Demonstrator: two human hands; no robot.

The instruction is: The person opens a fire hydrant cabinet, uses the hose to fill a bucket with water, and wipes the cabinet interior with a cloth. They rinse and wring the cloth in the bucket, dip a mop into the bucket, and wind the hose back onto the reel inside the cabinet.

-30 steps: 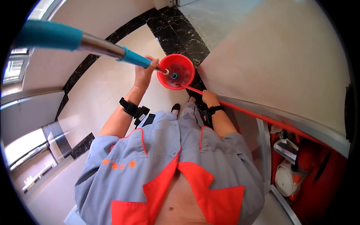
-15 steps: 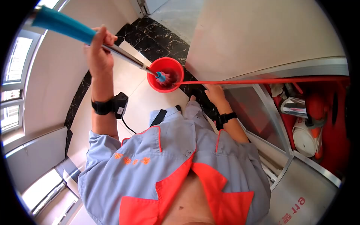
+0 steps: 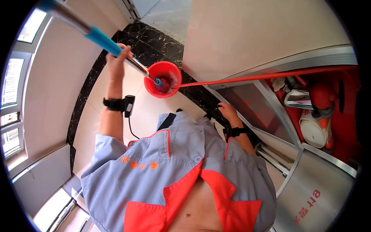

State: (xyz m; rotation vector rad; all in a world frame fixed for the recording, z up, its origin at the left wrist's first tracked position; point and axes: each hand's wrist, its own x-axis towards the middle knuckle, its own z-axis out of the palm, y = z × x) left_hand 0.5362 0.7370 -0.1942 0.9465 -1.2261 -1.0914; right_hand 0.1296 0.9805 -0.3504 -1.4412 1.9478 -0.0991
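My left hand is wrapped round the handle of a mop, just where its blue grip meets the metal pole. The pole slants down into a red bucket on the floor, and the reddish mop head sits inside it below a blue collar. From the right a red hose runs to the bucket; its end lies at the rim. My right hand hangs low beside the metal-framed cabinet door, apart from the hose. Its fingers look curled, with nothing visible in them.
An open red cabinet at right holds a rolled white hose and metal fittings. A metal-framed door panel stands near my right hand. Black marble tiles border the pale floor. Windows line the left wall.
My left hand has moved right and lower, and the mop handle's upper part has shifted with it. My right hand has drawn back from beside the hose, and its fingers have curled.
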